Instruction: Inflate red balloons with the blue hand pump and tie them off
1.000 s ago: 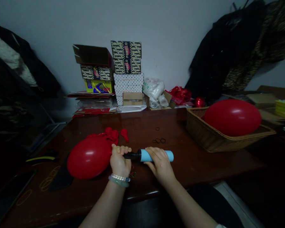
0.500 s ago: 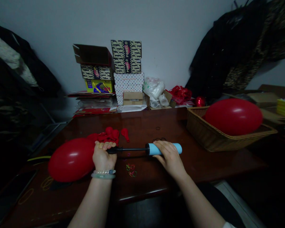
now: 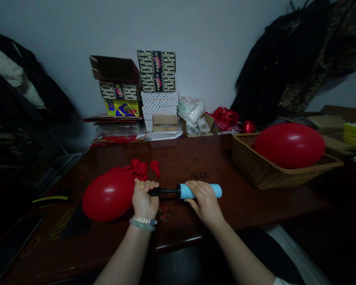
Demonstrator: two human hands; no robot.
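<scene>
My left hand (image 3: 144, 200) is closed around the black nozzle end of a hand pump and the neck of a red balloon (image 3: 108, 196), which swells out to the left over the dark wooden table (image 3: 249, 202). My right hand (image 3: 203, 198) grips the light blue pump barrel (image 3: 215, 190). A short stretch of the black pump rod (image 3: 164, 191) shows between my hands. Flat red balloons (image 3: 142, 167) lie just beyond the inflated one. Small rubber bands (image 3: 164, 213) lie under the pump.
A wicker basket (image 3: 255, 166) at the right holds a big inflated red balloon (image 3: 289, 144). Stacked boxes (image 3: 157, 89), plastic bags (image 3: 191, 111) and red wrapping sit along the back wall. Black rings (image 3: 198, 175) lie mid-table. Dark clothes hang on both sides.
The pump rod was pulled out long half a second ago; now my hands have come back together, the rod is mostly in, and the balloon has shifted right.
</scene>
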